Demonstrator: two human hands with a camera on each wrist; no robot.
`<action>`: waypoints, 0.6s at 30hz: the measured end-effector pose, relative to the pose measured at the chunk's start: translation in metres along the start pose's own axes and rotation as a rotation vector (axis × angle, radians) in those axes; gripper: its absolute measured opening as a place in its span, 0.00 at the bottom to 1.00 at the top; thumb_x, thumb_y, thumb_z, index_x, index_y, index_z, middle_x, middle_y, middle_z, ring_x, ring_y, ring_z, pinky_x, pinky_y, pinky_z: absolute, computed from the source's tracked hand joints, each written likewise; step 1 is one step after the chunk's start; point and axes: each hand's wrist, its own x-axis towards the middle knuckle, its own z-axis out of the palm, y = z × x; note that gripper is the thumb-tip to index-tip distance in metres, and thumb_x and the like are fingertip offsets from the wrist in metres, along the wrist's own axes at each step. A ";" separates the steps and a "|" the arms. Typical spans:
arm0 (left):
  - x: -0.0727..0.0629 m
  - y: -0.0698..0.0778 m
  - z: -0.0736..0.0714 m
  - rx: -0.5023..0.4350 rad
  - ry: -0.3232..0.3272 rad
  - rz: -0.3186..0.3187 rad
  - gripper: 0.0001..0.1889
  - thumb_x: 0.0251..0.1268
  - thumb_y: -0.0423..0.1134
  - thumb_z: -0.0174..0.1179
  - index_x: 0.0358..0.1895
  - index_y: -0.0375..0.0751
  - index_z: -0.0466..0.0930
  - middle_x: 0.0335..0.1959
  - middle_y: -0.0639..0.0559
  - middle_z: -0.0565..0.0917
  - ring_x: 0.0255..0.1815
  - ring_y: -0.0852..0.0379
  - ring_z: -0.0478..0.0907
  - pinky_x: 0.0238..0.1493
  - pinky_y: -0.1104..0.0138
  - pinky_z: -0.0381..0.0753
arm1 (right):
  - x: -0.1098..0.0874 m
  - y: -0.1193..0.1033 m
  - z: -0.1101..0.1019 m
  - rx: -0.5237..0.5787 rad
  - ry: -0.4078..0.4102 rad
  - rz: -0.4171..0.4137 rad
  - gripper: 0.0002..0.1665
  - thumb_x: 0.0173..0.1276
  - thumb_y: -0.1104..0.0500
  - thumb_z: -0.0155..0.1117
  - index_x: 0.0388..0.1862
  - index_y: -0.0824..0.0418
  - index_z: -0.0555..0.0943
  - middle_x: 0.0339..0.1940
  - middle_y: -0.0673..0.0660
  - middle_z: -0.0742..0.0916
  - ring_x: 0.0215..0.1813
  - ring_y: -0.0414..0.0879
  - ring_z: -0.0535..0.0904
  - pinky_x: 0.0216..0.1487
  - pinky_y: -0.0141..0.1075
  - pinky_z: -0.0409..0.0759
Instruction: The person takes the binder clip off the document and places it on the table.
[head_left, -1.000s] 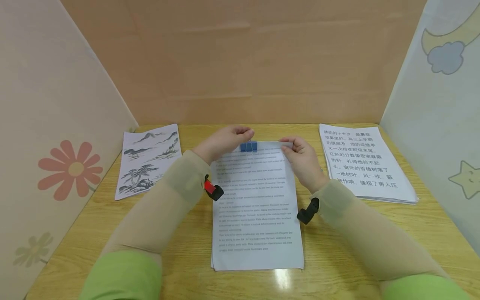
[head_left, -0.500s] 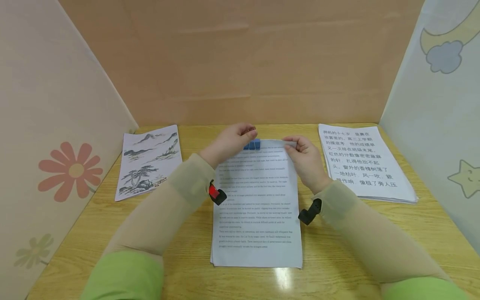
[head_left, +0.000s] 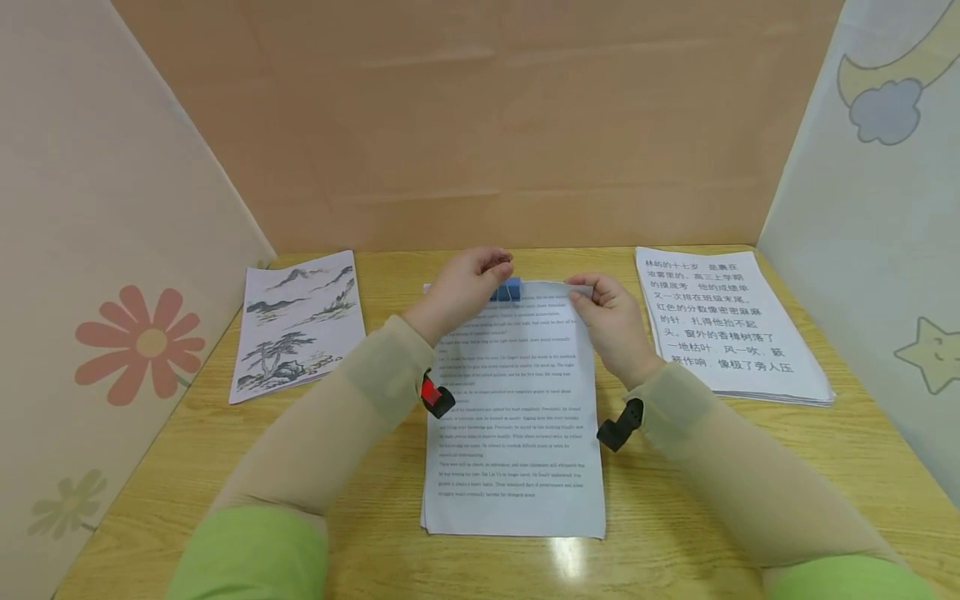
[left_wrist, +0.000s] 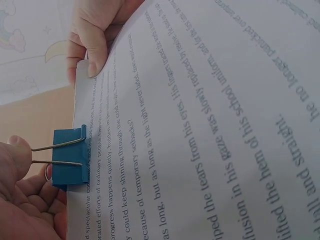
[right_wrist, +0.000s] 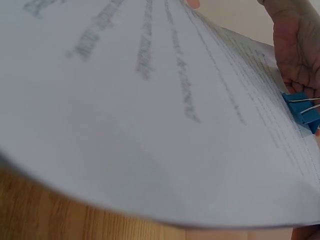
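Observation:
A stack of printed English pages (head_left: 517,417) lies lengthwise before me, its top end raised and bowed off the table in the right wrist view (right_wrist: 150,150). On its top edge sits a blue binder clip (head_left: 512,289), jaws over the paper. My left hand (head_left: 459,287) holds the clip by its wire handles, thumb against the front one, as the left wrist view shows at the clip (left_wrist: 69,156). My right hand (head_left: 617,323) pinches the stack's top right corner, thumb on the printed face and fingers behind. Part of the clip is hidden behind the left hand.
At the left on the wooden table (head_left: 360,500) lies a stack with an ink landscape (head_left: 300,321). Another stack, printed in large Chinese characters (head_left: 731,325), is at the right. Patterned side panels (head_left: 150,200) and a brown back panel (head_left: 480,125) enclose the table.
Left hand and binder clip have shifted slightly right and up, and the hand covers more of the clip. The right hand and the paper's corner have moved slightly right.

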 end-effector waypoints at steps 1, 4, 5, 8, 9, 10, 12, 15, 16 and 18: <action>0.000 0.000 0.000 -0.003 0.003 -0.001 0.22 0.75 0.51 0.48 0.65 0.48 0.72 0.57 0.57 0.78 0.59 0.60 0.73 0.62 0.63 0.69 | 0.000 0.000 0.000 0.000 0.002 0.001 0.12 0.75 0.61 0.54 0.53 0.62 0.77 0.43 0.60 0.83 0.37 0.46 0.82 0.34 0.33 0.81; 0.000 0.000 -0.001 -0.017 0.014 0.006 0.21 0.75 0.51 0.48 0.65 0.48 0.72 0.58 0.57 0.77 0.59 0.60 0.73 0.62 0.63 0.69 | 0.000 0.000 0.000 0.008 0.002 -0.004 0.12 0.75 0.61 0.54 0.53 0.62 0.77 0.43 0.60 0.83 0.37 0.46 0.82 0.34 0.32 0.81; 0.000 0.000 -0.001 -0.020 0.018 0.010 0.21 0.75 0.50 0.48 0.65 0.48 0.72 0.58 0.56 0.77 0.59 0.60 0.73 0.62 0.63 0.69 | 0.000 0.000 0.000 0.008 0.003 -0.007 0.12 0.74 0.61 0.54 0.53 0.63 0.77 0.43 0.60 0.83 0.37 0.46 0.82 0.33 0.32 0.81; -0.001 0.001 -0.003 -0.036 0.030 0.015 0.21 0.75 0.50 0.49 0.64 0.47 0.72 0.58 0.56 0.76 0.57 0.60 0.73 0.61 0.63 0.70 | 0.000 0.001 0.000 0.014 0.000 -0.011 0.12 0.74 0.61 0.54 0.53 0.63 0.77 0.43 0.60 0.84 0.37 0.46 0.82 0.34 0.32 0.81; -0.001 0.002 -0.004 -0.040 0.034 0.013 0.21 0.74 0.50 0.49 0.64 0.48 0.72 0.57 0.57 0.76 0.57 0.61 0.73 0.61 0.63 0.70 | 0.000 0.001 0.001 0.016 -0.002 -0.011 0.12 0.74 0.61 0.54 0.53 0.63 0.77 0.43 0.60 0.84 0.37 0.46 0.82 0.34 0.32 0.81; -0.002 0.002 -0.004 -0.048 0.036 0.015 0.21 0.74 0.50 0.49 0.64 0.47 0.73 0.57 0.57 0.77 0.56 0.61 0.73 0.61 0.63 0.70 | 0.000 0.002 0.001 0.020 -0.003 -0.013 0.12 0.74 0.61 0.54 0.53 0.63 0.77 0.43 0.59 0.84 0.37 0.45 0.82 0.34 0.32 0.81; -0.002 0.002 -0.006 -0.067 0.040 0.015 0.21 0.74 0.50 0.50 0.64 0.47 0.73 0.56 0.57 0.77 0.55 0.61 0.73 0.60 0.64 0.71 | 0.000 0.002 0.001 0.027 -0.006 -0.011 0.12 0.74 0.62 0.54 0.53 0.63 0.77 0.43 0.59 0.83 0.37 0.45 0.82 0.34 0.32 0.80; -0.002 0.001 -0.008 -0.097 0.061 0.020 0.21 0.74 0.50 0.50 0.64 0.47 0.73 0.56 0.57 0.77 0.54 0.62 0.74 0.60 0.65 0.71 | 0.000 0.003 0.001 0.030 -0.008 -0.009 0.12 0.74 0.62 0.54 0.53 0.63 0.77 0.43 0.59 0.83 0.37 0.45 0.81 0.34 0.31 0.80; -0.003 0.001 -0.009 -0.105 0.070 0.024 0.21 0.74 0.50 0.50 0.64 0.47 0.73 0.56 0.57 0.77 0.55 0.62 0.74 0.60 0.65 0.71 | 0.000 0.003 0.001 0.028 -0.007 -0.008 0.12 0.74 0.62 0.54 0.53 0.63 0.77 0.43 0.59 0.83 0.37 0.45 0.81 0.34 0.31 0.80; -0.004 0.002 -0.011 -0.120 0.091 0.033 0.21 0.74 0.49 0.50 0.65 0.48 0.72 0.57 0.57 0.77 0.56 0.63 0.74 0.60 0.66 0.71 | -0.001 0.003 0.001 0.022 -0.002 -0.004 0.12 0.74 0.62 0.54 0.53 0.63 0.77 0.42 0.58 0.83 0.37 0.45 0.81 0.34 0.32 0.80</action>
